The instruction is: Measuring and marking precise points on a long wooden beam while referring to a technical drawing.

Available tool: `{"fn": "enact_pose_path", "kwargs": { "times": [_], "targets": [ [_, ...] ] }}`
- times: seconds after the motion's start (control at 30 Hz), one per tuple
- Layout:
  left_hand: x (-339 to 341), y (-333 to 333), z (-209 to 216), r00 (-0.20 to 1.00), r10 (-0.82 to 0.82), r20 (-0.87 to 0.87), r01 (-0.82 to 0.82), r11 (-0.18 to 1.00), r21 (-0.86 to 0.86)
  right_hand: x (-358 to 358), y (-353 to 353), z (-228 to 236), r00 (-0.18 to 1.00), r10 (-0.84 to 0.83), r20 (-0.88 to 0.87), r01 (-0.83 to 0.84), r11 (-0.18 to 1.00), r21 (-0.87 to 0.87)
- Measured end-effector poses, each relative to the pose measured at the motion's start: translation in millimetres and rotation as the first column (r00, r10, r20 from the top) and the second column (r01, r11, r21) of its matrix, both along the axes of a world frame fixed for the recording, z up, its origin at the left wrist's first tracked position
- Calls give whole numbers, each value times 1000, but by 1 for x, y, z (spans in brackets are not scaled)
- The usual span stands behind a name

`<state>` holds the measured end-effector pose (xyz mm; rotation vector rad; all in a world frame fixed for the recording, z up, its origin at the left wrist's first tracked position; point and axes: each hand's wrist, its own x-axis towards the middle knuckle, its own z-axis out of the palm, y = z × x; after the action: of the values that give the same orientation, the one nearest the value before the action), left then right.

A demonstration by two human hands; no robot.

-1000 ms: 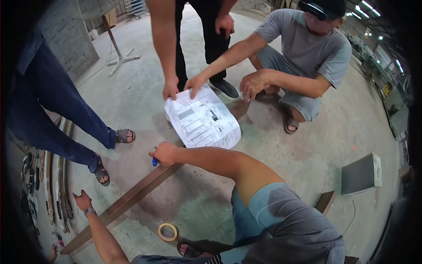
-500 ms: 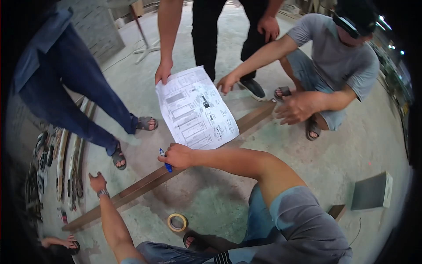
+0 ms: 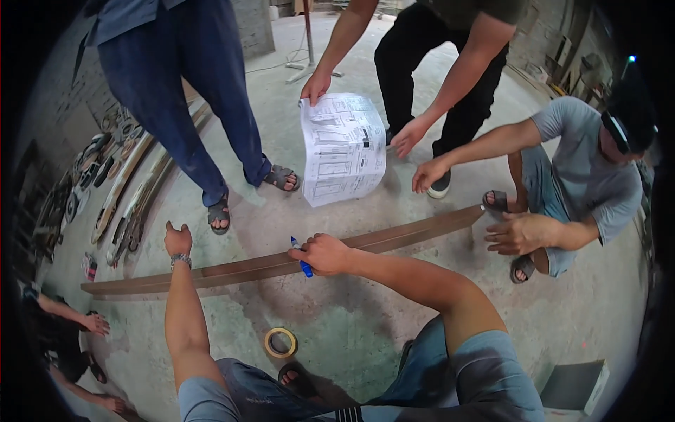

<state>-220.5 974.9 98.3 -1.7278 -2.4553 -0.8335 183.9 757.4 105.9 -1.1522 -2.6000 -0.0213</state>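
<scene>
The right hand [image 3: 323, 254] is grasping a pen [image 3: 306, 269] over the beam [image 3: 239, 273], the left hand [image 3: 178, 240] hovering empty; marking is seemingly pending, calling for lowering the pen.

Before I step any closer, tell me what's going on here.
The person's right hand holds a blue marker pen over a long brown beam on the grey concrete floor. The left hand reaches out past the beam, holding nothing visible. A standing co-worker's hand grips a white printed paper sheet by its upper left corner. A crouching co-worker in grey is near the beam's right end.
</scene>
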Motion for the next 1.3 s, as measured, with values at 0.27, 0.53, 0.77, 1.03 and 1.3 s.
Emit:
{"fn": "enact_pose_path", "kwargs": {
  "times": [0.27,0.53,0.77,1.03,1.3],
  "targets": [
    [1,7,-8,997,-65,49,66,998,-11,1,3,-10,999,-22,48,24,999,-49],
    [5,-5,-7,870,-170,462,380,828,-412,40,12,-15,983,-135,121,155,974,-168],
    [18,-8,-3,843,-211,494,437,805,-402,60,14,-23,954,-214,210,255,947,-195],
    [20,-10,0,848,-218,483,442,794,-417,48,13,-22,964,-183,192,223,952,-211],
    [26,-2,-35,847,-332,415,521,674,-524,49,12,-23,966,-188,175,225,948,-223]
  ]
}}
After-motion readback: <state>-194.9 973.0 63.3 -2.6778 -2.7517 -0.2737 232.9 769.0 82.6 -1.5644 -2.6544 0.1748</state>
